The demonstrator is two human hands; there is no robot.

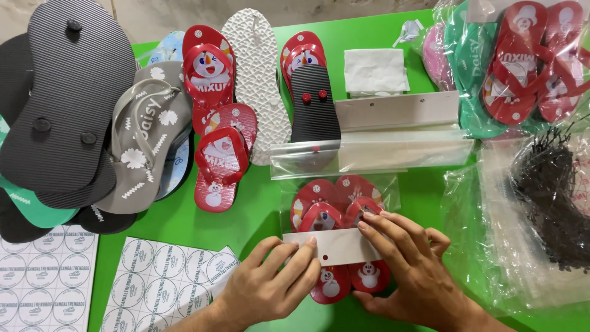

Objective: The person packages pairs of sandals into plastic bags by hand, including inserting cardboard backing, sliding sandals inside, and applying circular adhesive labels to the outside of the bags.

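Bagged pair of 2 red sandals (337, 212) on green desk (258, 215), left hand (270, 286) and right hand (405, 264) flat, fingers pressing its white card strip (335, 246), sandal middles hidden beneath, wrists cut off below

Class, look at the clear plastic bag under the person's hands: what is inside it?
A pair of small red flip-flops with cartoon prints. A white card strip and both hands cover their middles.

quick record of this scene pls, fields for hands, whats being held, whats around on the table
left hand: fingers pressed on the white card strip
right hand: fingertips on the strip's right end
held item: small red sandal pair inside a clear bag, strip across it
surface: green table
left side: sticker sheets, stacked sandals
behind: empty clear bags, white paper stack
right side: bagged black hooks
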